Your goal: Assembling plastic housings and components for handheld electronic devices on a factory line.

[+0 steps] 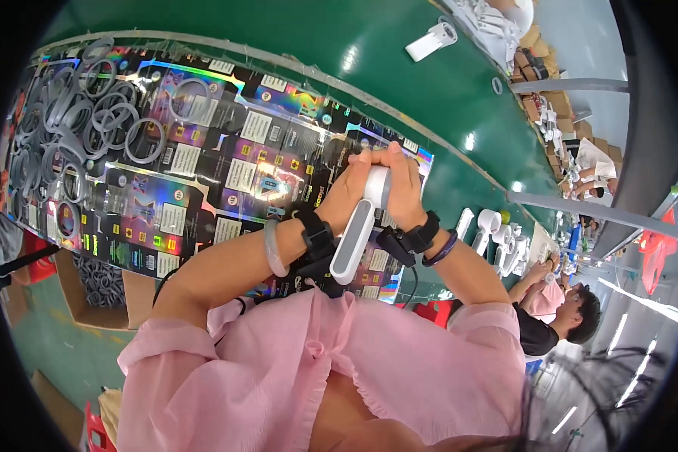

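**Head view: both hands closed on a white handheld device over glossy flat cartons**

Head view, looking down: the left hand and right hand meet at the top end of a white device with a grey strip down its handle. The fingers of both hands are curled shut around its head, thumbs touching near the top. The device hangs tilted, its handle pointing back toward the person's pink blouse, between the two wrists. Each wrist wears a black strap; the left forearm also has a pale bangle, the right a purple band.

Containers: a brown cardboard box sits low at the near left, below the table edge, holding grey rings. More loose grey rings lie in a pile at the far left of the table.

Packages: flattened cartons lie overlapped across the table, black with rainbow holographic bands, small white rectangular labels and little yellow squares. They run from the ring pile to beneath the hands.

Beyond them a green belt runs to the far right. One white part rests on it, far from the hands. To the right, more white devices lie in a cluster, near another worker in a black top.
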`<act>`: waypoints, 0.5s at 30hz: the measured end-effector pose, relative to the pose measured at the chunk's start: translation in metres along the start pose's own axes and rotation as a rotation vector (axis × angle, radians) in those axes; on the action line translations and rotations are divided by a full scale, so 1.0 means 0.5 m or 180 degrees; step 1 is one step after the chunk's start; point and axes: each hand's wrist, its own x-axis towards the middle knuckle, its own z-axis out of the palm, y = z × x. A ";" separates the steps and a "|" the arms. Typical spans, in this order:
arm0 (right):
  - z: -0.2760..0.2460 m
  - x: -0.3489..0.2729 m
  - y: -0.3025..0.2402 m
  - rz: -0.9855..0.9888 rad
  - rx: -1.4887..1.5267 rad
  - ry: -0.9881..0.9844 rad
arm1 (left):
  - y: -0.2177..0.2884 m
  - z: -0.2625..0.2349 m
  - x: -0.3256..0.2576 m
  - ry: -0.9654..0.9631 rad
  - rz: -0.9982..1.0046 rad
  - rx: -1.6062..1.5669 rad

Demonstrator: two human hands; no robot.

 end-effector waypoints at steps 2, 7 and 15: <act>-0.003 0.004 0.009 -0.0061 -0.0089 0.0283 | -0.013 -0.008 0.012 0.0061 -0.0017 -0.0056; -0.015 0.029 -0.003 -0.0276 -0.0657 -0.0062 | -0.007 -0.018 0.008 0.0209 -0.0696 -0.0378; -0.024 0.001 -0.003 -0.0633 -0.0247 -0.0320 | -0.017 -0.011 -0.007 0.0267 -0.0295 0.0305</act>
